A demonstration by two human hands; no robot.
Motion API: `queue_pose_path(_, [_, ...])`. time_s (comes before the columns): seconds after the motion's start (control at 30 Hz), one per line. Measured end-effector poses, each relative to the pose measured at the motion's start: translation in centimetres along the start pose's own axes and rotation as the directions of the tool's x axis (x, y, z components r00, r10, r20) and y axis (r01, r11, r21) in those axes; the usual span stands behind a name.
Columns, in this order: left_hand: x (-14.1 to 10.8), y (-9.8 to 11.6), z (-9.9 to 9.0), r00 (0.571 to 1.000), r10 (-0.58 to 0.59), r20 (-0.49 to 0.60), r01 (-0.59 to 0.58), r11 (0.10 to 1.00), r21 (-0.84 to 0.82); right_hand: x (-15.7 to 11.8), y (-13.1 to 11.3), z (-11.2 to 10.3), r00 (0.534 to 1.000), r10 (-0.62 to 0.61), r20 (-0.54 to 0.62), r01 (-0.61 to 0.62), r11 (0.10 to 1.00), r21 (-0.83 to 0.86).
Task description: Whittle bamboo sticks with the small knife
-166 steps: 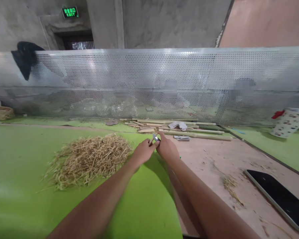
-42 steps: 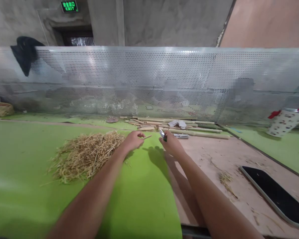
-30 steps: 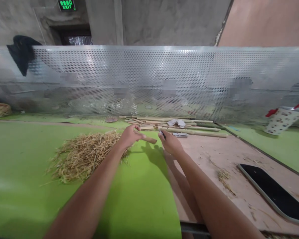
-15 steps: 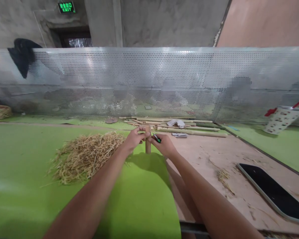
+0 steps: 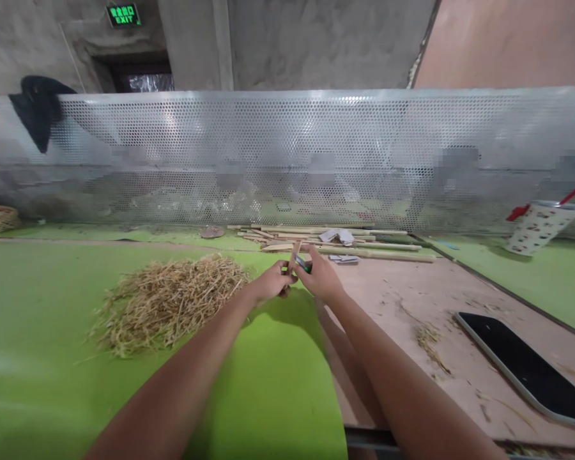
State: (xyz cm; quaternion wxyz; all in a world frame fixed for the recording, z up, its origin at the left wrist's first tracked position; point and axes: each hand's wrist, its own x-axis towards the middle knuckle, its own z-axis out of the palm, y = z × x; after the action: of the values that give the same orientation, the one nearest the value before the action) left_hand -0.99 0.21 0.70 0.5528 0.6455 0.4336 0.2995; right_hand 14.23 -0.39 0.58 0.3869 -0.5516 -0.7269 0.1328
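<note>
My left hand [image 5: 271,283] is closed around a flat brown strip [image 5: 294,257], which looks like bamboo or wood. The strip leans a little to the right, and its lower part is hidden by the fingers. In my right hand [image 5: 323,279] is a small knife [image 5: 303,262] with a green part on its handle. Its blade lies against or just beside the strip; I cannot tell which. Both hands meet above the green mat [image 5: 278,370]. To the left of them lies a heap of thin straw-coloured shavings [image 5: 172,303].
Several long bamboo sticks [image 5: 388,254] and grey folded pieces [image 5: 344,259] lie behind my hands. A phone [image 5: 522,364] rests at right, near loose shavings [image 5: 430,345]. A patterned cup [image 5: 542,229] with a red straw stands beyond it. A perforated metal screen [image 5: 268,140] crosses the back.
The strip has gone from upright to tilted, and less of it shows below my fingers. My left hand has moved lower on it. The knife stays in my right hand.
</note>
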Motion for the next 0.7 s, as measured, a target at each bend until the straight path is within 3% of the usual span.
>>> queue_pose_path(0.23, [-0.6, 0.7, -1.1, 0.998, -0.051, -0.044, 0.049, 0.998, -0.029, 0.3, 0.5, -0.8, 0.984, 0.012, 0.176, 0.031, 0.971, -0.239])
queue_pose_path(0.37, [-0.4, 0.4, -1.6, 1.000, -0.014, 0.028, 0.014, 1.000, 0.010, 0.6, 0.9, -0.4, 0.963, 0.006, 0.268, 0.069, 0.960, -0.270])
queue_pose_path(0.5, [-0.4, 0.5, -1.5, 0.998, 0.016, 0.058, -0.023, 0.992, 0.127, 0.4, 0.5, -0.3, 0.965, -0.028, 0.260, 0.114, 0.941, -0.319])
queue_pose_path(0.7, [-0.2, 0.3, -0.5, 0.986, 0.158, -0.057, -0.129, 0.930, 0.343, 0.1, -0.3, 0.1, 0.975, 0.044, 0.216, 0.040, 0.928, -0.372])
